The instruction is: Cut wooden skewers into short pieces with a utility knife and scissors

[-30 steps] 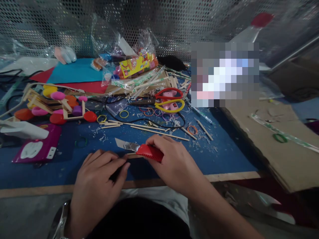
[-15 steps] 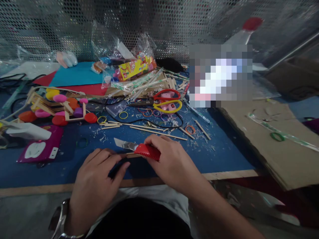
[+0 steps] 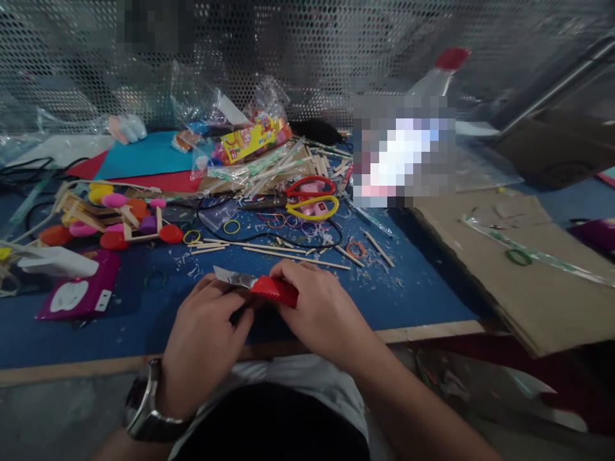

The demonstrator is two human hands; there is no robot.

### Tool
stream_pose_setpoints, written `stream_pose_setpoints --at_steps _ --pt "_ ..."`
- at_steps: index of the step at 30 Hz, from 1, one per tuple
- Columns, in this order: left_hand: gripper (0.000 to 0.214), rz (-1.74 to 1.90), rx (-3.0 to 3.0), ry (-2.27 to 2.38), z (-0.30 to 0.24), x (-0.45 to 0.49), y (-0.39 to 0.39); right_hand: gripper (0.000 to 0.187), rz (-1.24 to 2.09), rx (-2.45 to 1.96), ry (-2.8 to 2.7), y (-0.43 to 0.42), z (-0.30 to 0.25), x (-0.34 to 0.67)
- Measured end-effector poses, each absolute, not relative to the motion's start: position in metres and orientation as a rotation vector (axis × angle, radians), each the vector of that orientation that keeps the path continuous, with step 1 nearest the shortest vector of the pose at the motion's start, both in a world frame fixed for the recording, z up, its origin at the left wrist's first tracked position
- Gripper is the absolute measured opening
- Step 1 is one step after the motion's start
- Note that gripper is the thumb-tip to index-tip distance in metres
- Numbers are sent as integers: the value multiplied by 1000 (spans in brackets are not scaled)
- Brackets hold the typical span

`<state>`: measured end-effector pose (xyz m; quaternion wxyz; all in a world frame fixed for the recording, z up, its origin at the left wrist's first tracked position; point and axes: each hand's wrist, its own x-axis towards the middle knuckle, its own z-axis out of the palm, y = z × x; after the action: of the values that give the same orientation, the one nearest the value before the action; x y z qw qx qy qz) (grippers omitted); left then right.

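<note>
Knife (image 3: pixel 269 289), red-handled with its blade pointing left, sits low over the blue bench (image 3: pixel 423 301) near the front edge, and we see the right hand (image 3: pixel 321 314) with fingers closed round the handle. The left hand (image 3: pixel 206 333), a watch (image 3: pixel 144 403) on its wrist, curls its fingers against the knife just under the blade; we cannot tell whether they grip anything. Just beyond the hands we find long sticks (image 3: pixel 288 256) and shavings, and farther back scissors (image 3: pixel 312 198) among rubber bands. Cardboard (image 3: pixel 504 275) lies to the right, a purple pack (image 3: pixel 79 294) to the left
</note>
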<state>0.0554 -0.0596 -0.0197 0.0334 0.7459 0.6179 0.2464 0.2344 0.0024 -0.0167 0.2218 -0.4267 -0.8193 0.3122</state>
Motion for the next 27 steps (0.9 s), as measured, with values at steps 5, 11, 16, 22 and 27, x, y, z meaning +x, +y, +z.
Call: stream_pose_setpoints --at_steps 5,11,16,22,27 --pt "25 736 2273 1903 -20 56 -55 27 881 -1169 -2241 3 -18 233" --pt "22 753 2271 1820 -21 56 -52 15 933 -1115 -2136 11 -13 250" --pt "21 785 2286 1730 -21 56 -50 26 768 -1225 -1997 1 -5 286" --pt "18 811 2338 1619 -21 54 -47 47 870 -1276 -2214 -40 -7 294" --pt "24 733 2442 1584 -22 51 -45 40 939 -1180 -2239 -59 1 287"
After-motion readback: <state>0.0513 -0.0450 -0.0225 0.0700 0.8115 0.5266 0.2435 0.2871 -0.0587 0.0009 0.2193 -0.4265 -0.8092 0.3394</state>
